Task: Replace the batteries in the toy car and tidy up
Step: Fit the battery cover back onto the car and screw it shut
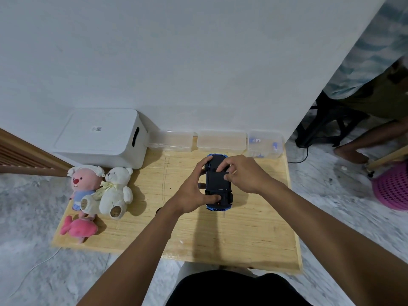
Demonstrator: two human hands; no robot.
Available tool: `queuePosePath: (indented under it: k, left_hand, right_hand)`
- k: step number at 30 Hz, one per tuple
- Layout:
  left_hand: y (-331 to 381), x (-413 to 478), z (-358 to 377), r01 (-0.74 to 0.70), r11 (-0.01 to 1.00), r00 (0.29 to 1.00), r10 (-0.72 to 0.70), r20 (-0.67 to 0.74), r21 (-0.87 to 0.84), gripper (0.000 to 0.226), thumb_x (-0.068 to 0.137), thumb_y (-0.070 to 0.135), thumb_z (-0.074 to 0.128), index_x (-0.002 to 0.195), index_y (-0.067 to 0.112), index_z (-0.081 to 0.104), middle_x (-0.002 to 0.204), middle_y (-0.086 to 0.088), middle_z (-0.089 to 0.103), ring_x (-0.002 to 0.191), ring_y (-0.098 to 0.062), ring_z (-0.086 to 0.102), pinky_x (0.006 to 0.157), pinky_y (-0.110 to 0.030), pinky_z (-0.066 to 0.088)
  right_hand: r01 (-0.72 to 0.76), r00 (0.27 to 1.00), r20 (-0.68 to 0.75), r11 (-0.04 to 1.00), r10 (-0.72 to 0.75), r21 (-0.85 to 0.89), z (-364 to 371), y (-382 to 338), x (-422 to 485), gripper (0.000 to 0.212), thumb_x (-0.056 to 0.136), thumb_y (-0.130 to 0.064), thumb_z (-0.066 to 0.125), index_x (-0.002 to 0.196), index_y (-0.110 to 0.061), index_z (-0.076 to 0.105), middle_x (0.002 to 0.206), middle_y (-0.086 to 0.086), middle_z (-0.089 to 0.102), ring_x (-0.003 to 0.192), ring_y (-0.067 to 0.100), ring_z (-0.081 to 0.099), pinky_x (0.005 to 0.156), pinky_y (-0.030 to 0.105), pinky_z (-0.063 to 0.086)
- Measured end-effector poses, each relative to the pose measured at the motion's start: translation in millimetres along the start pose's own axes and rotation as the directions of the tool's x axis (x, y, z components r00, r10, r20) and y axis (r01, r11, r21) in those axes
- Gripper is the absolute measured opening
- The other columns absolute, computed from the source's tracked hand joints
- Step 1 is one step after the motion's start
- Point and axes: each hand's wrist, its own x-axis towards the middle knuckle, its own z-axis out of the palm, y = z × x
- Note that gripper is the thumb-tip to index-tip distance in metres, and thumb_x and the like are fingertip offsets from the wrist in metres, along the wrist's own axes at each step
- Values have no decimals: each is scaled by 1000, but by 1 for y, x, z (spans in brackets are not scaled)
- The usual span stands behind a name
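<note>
A blue toy car [217,184] is held upside down above the wooden table [242,235], its black underside facing me. My left hand [194,193] grips the car's left side, thumb on the underside near the rear. My right hand [240,173] rests on the car's right side, its fingertips pressing on the black panel in the middle of the underside. A clear box [266,143] at the table's back right holds small blue and white items. Whether batteries are in the car is hidden.
A white lidded storage box [99,138] stands at the back left, two clear plastic containers [220,140] along the wall. Three plush toys [103,191] lie at the left edge. A person sits at the right beside a pink basket [390,188].
</note>
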Motion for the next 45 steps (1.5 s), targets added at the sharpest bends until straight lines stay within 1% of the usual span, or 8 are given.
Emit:
queuePosePath:
  k: [6, 13, 20, 29, 33, 38, 42, 45]
  left_hand:
    - [-1, -2, 2, -33, 999, 998, 32, -47, -14, 106, 77, -3, 86, 156, 40, 30, 153, 11, 45, 138, -12, 47, 98, -34, 58]
    - [-3, -6, 2, -31, 999, 998, 30, -53, -15, 107, 76, -1, 86, 155, 43, 30, 152, 11, 47, 140, -15, 46, 103, -40, 56]
    - [0, -10, 3, -29, 999, 998, 27, -54, -18, 106, 77, -2, 85, 154, 44, 30, 150, 10, 48, 137, -19, 49, 99, -35, 57]
    - [-1, -12, 5, -42, 999, 996, 42, -73, 0, 104, 78, -2, 84, 156, 42, 29, 151, 13, 46, 141, -12, 44, 103, -37, 56]
    - [-11, -16, 3, -19, 999, 996, 16, -87, -36, 106, 77, -4, 83, 155, 44, 30, 151, 10, 46, 136, -11, 49, 103, -41, 56]
    - [-15, -18, -23, 32, 995, 991, -43, -123, -89, 107, 78, -6, 84, 154, 47, 29, 148, 6, 46, 117, -11, 64, 96, -40, 60]
    - [-21, -18, -46, 63, 994, 990, -73, -124, -86, 108, 77, -5, 85, 152, 50, 30, 150, 6, 46, 109, -2, 66, 94, -38, 61]
    - [-25, -21, -54, 71, 993, 990, -81, -116, -90, 108, 77, -4, 85, 151, 53, 31, 149, 7, 47, 114, -8, 66, 96, -41, 60]
  right_hand:
    - [63, 990, -121, 991, -77, -121, 12, -2, -4, 23, 90, -15, 71, 109, -28, 73, 108, 1, 55, 91, 16, 58, 83, 30, 48]
    - [81, 987, -136, 995, -89, -59, 12, -1, -9, 22, 88, -13, 75, 108, -22, 74, 101, -1, 57, 73, -6, 51, 67, 14, 40]
    - [120, 989, -74, 988, -128, -98, 7, -3, -10, 21, 88, -15, 76, 108, -23, 75, 101, -1, 58, 76, -3, 53, 77, 24, 44]
    - [96, 948, -295, 991, -120, -94, 32, 0, -14, 19, 84, -24, 79, 98, -27, 66, 91, -6, 55, 84, 13, 53, 72, 30, 45]
    - [98, 954, -274, 991, -119, -91, 40, -1, -12, 27, 82, -25, 79, 93, -26, 55, 76, -9, 56, 76, 15, 56, 67, 34, 50]
    - [-39, 907, -402, 977, 122, 208, 38, 16, 6, 17, 90, -37, 68, 89, -24, 57, 69, 0, 62, 75, 19, 61, 60, 28, 43]
    - [-353, 924, -179, 933, 337, -67, 67, 55, 31, 22, 81, -37, 74, 92, -24, 59, 102, 4, 63, 95, 25, 61, 70, 31, 47]
    - [-437, 897, -161, 883, 413, -173, 101, 73, 39, 37, 77, -38, 80, 100, -16, 61, 108, 8, 61, 97, 30, 62, 73, 33, 49]
